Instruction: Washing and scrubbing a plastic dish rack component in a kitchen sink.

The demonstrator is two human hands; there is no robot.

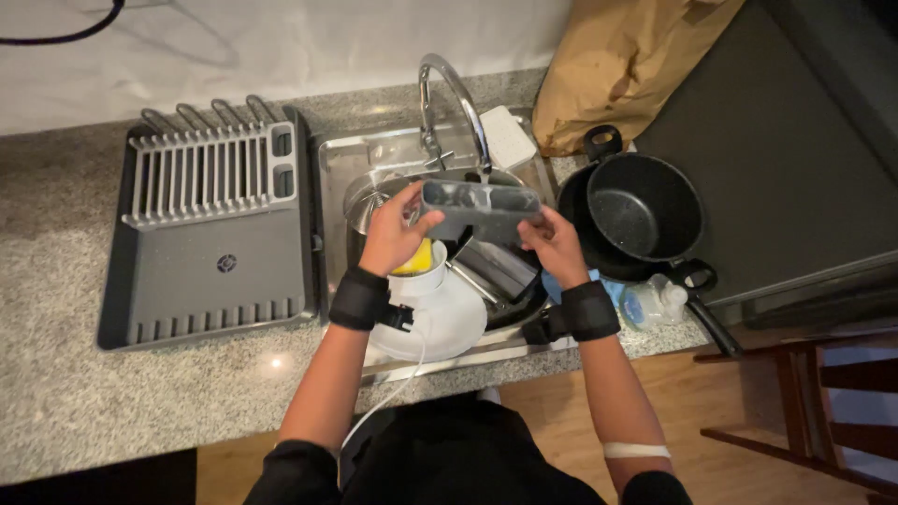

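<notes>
Over the sink point(337, 154), the person holds a grey compartmented cutlery holder point(482, 210) with both hands, just below the spout of the curved faucet point(456, 93). The left hand point(393, 234) clasps its left end, thumb on the near wall and fingers wrapped over the far side; the right hand point(557, 245) pinches the right end from below and beside. The holder's long axis runs left to right across the sink, tilted slightly so that its open compartments face up and toward the camera. Whether water runs from the faucet is hard to tell in this dim view. As for progress, the washing looks to be at an early stage: the grey drying rack point(210, 224) on the counter to the left holds nothing, while the sink under the hands is crowded with a white plate point(440, 323), a white cup with something yellow point(421, 262) in it, and metal pieces. To the right, a black pot point(645, 206) sits stacked on another pan, with a small clear bottle point(655, 301) near it, and a brown paper bag point(617, 65) stands further back.
</notes>
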